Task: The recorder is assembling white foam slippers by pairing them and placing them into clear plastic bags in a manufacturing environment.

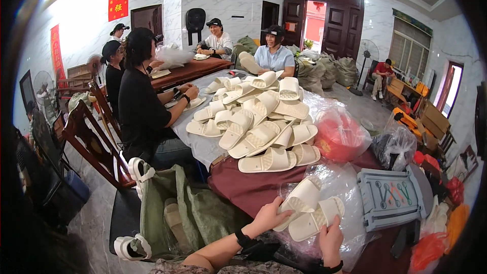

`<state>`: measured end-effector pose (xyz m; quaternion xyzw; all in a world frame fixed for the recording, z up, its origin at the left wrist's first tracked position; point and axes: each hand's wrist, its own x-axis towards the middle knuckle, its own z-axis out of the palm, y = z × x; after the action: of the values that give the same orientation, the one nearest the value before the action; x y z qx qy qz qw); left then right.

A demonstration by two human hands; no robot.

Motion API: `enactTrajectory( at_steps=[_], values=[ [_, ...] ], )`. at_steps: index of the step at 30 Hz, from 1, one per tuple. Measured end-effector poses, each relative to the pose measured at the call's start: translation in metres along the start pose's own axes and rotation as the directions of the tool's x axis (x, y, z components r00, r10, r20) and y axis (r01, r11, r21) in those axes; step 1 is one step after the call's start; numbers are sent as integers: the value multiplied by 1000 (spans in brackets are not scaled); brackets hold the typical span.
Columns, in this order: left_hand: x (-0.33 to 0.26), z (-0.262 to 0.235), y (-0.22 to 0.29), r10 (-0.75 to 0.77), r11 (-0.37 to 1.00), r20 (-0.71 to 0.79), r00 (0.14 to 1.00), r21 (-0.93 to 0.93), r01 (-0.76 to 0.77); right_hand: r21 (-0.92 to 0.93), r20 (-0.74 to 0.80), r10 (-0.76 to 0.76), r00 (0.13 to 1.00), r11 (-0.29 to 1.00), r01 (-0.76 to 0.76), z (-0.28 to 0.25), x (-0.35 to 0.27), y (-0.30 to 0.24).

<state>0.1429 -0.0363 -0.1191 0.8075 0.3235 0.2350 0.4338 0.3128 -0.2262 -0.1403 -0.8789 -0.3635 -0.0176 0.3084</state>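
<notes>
A pair of cream slippers is in my hands at the near edge of the table, side by side, soles down and toes away from me. My left hand [271,216] grips the left slipper [303,198] near its heel, fingers bent around the edge. My right hand [331,238] pinches the right slipper [316,219] at its outer side. Under and beside the pair lies crinkled clear plastic [350,185]. Just beyond stands a large heap of similar cream slippers [261,114], stacked loosely in several layers.
A blue-grey plastic case [388,198] lies right of my hands, near a red bundle in clear plastic [341,133]. An open green sack [200,213] is at lower left, beside white sandals [133,247]. Co-workers sit around the tables; one in blue [274,57] holds a slipper.
</notes>
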Motion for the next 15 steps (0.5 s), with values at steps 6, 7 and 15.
enactTrajectory(
  at_steps=[6, 7, 15],
  values=[
    [-4, 8, 7, 133, 840, 22, 991, -532, -101, 51, -71, -75, 995, 996, 79, -33, -10, -12],
    [-5, 9, 13, 126, 841, 21, 992, -533, -95, 44, -81, -55, 995, 997, 59, -48, -12, -20],
    [0, 31, 76, 107, 559, 356, 928, -793, 240, -54, -386, -120, 915, 993, 108, -133, -2, -3]
  ],
)
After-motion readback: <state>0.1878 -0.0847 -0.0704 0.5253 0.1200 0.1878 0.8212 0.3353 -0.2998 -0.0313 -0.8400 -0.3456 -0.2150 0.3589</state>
